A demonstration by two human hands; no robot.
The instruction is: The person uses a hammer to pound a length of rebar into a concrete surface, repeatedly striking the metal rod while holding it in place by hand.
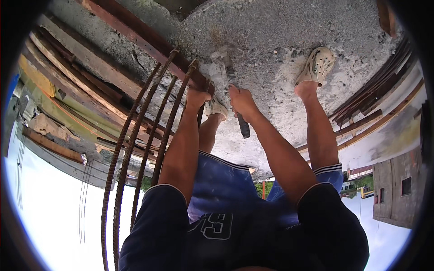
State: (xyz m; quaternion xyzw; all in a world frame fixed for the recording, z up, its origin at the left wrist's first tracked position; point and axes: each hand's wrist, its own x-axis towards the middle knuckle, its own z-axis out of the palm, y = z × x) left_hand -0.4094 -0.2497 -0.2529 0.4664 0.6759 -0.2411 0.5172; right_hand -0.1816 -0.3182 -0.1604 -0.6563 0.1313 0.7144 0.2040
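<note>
Rough grey concrete slab, rusty steel beam, stacked timber planks, bright overcast sky, grey building

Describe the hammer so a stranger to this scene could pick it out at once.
Start at the grey concrete slab under the person's feet. Just right of the rusty steel bars, the right hand grips a hammer. It is the only tool with a dark handle and a dusty metal head touching the concrete.

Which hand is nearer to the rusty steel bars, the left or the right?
Left. The left hand grips among the rusty steel bars; the right hand holds the hammer, apart from them.
</note>
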